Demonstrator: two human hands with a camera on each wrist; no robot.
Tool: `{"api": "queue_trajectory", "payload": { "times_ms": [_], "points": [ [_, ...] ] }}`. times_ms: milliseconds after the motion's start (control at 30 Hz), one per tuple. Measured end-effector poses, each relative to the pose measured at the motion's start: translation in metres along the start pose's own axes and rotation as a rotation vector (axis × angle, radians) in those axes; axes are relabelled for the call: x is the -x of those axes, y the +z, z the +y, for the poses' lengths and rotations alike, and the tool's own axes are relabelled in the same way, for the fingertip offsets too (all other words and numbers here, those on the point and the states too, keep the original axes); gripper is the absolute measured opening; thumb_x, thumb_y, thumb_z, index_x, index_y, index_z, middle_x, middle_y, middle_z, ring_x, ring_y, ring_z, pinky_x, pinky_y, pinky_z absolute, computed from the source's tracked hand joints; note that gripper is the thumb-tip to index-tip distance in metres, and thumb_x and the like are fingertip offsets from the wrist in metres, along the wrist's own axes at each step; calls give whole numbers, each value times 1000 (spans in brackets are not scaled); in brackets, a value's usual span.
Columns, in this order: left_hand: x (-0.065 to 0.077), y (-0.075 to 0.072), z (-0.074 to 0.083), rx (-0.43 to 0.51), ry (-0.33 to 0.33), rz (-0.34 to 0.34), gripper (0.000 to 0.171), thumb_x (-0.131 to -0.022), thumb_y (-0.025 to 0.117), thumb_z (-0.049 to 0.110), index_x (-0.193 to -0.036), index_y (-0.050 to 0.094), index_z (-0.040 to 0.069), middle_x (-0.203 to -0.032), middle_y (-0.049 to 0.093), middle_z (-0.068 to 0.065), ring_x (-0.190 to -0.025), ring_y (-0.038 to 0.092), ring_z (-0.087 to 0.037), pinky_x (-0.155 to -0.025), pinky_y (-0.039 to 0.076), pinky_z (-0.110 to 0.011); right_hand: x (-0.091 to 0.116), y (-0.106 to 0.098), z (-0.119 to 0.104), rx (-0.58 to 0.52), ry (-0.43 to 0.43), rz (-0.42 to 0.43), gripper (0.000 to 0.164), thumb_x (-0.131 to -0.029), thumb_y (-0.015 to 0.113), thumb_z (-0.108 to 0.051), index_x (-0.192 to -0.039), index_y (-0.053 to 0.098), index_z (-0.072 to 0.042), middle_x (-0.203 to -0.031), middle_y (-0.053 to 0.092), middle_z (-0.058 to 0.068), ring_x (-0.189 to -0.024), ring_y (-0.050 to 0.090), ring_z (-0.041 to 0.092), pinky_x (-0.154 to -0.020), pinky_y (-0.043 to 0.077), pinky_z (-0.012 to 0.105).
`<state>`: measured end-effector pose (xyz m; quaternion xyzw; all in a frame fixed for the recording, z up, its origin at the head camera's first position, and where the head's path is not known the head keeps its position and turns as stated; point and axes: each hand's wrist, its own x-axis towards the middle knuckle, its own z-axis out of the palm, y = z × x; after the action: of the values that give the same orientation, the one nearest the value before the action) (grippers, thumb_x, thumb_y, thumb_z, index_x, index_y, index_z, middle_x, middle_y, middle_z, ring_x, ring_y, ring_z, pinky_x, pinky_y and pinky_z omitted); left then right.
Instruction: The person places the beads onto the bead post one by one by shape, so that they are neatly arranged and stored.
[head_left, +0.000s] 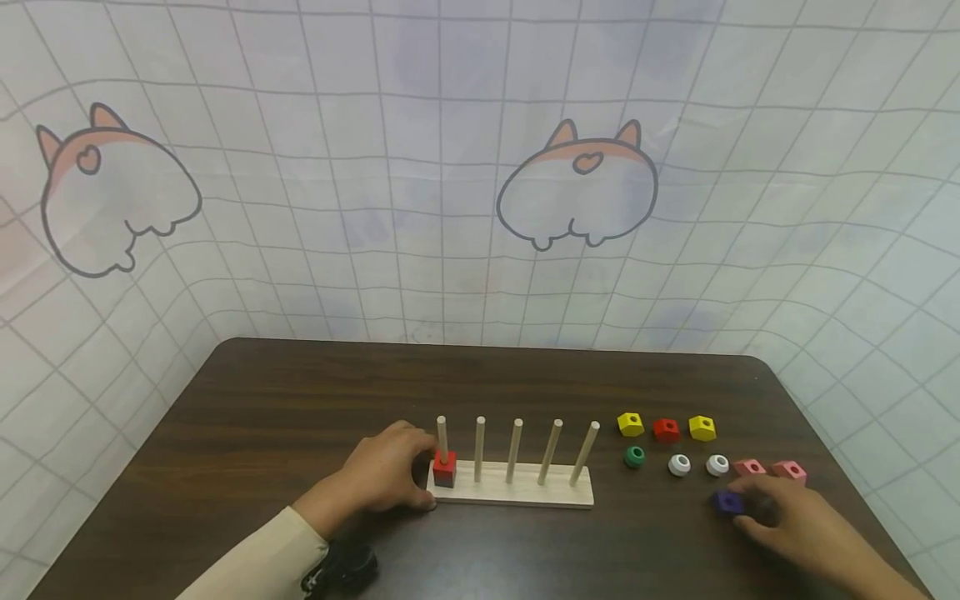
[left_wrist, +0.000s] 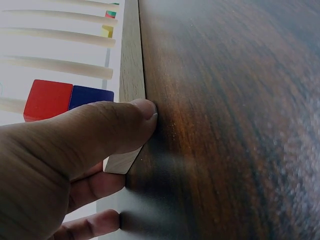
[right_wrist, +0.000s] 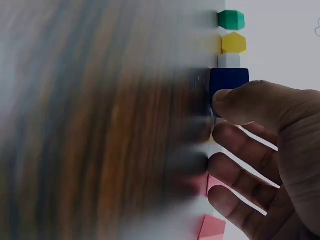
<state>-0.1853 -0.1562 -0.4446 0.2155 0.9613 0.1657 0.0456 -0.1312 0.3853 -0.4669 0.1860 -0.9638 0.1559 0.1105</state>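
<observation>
My left hand [head_left: 386, 468] grips the left end of a wooden peg board [head_left: 517, 493], its thumb on the front edge and other fingers curled round the end. Several upright pegs rise from the board. On the leftmost peg a red block [left_wrist: 49, 100] sits over a blue block [left_wrist: 91, 96], which the thumb partly covers. Off to the right, my right hand [head_left: 795, 512] pinches a dark blue block [head_left: 727, 503] with a hole in it, low over the table. Its thumb [right_wrist: 227, 99] lies along the block's side.
Yellow blocks [head_left: 702, 428] and a red block [head_left: 666, 430] form a back row right of the board. In front lie a green bead [head_left: 634, 456], white beads [head_left: 679, 465] and pink blocks [head_left: 790, 472]. A black object [head_left: 356, 567] is by the left wrist. Patterned cloth [head_left: 450, 250] hangs behind the table.
</observation>
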Motion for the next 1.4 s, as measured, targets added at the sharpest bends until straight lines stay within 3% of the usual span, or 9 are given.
{"api": "queue_trajectory", "payload": {
  "times_ms": [167, 467, 633, 900, 1100, 1400],
  "points": [
    [0, -1, 1, -1, 4, -4, 54, -62, 96, 40, -107, 71, 25, -112, 67, 4, -112, 58, -19, -78, 53, -56, -8, 6, -10, -17, -43, 43, 42, -64, 96, -17, -98, 72, -21, -95, 71, -9, -87, 65, 5, -71, 56, 37],
    [-2, -2, 3, 3, 15, -2, 52, -61, 96, 39, -105, 71, 25, -111, 67, 5, -112, 58, -20, -76, 53, -56, -24, 7, -35, -78, 24, -43, 37, -74, 92, -25, -103, 69, -24, -94, 67, -19, -88, 63, 3, -75, 56, 39],
    [-3, -2, 2, -3, 20, -6, 53, -61, 96, 40, -105, 71, 25, -112, 67, 4, -113, 58, -21, -76, 53, -56, -35, 4, -47, -125, 13, -40, 36, -76, 91, -22, -104, 69, -22, -97, 69, -16, -85, 63, 4, -74, 56, 36],
    [-1, -3, 3, -4, 18, -12, 53, -62, 96, 40, -106, 71, 26, -114, 67, 4, -115, 57, -20, -77, 53, -57, -53, -9, -71, -159, 69, -71, 35, -81, 87, -20, -110, 69, -20, -91, 65, -14, -83, 63, 12, -71, 55, 34],
    [-1, -3, 2, -8, 8, -15, 54, -62, 96, 40, -107, 72, 25, -113, 67, 5, -113, 57, -20, -77, 52, -56, -62, -16, -86, -233, 69, -27, 33, -83, 85, -17, -111, 69, -17, -88, 68, -12, -76, 63, 6, -64, 53, 29],
    [1, -3, 2, -2, -2, -19, 53, -62, 96, 40, -107, 71, 25, -115, 67, 3, -115, 57, -21, -80, 52, -58, -72, -27, -106, -268, -9, 34, 35, -84, 85, -14, -114, 68, -20, -98, 73, -13, -87, 71, 9, -73, 58, 34]
  ]
}}
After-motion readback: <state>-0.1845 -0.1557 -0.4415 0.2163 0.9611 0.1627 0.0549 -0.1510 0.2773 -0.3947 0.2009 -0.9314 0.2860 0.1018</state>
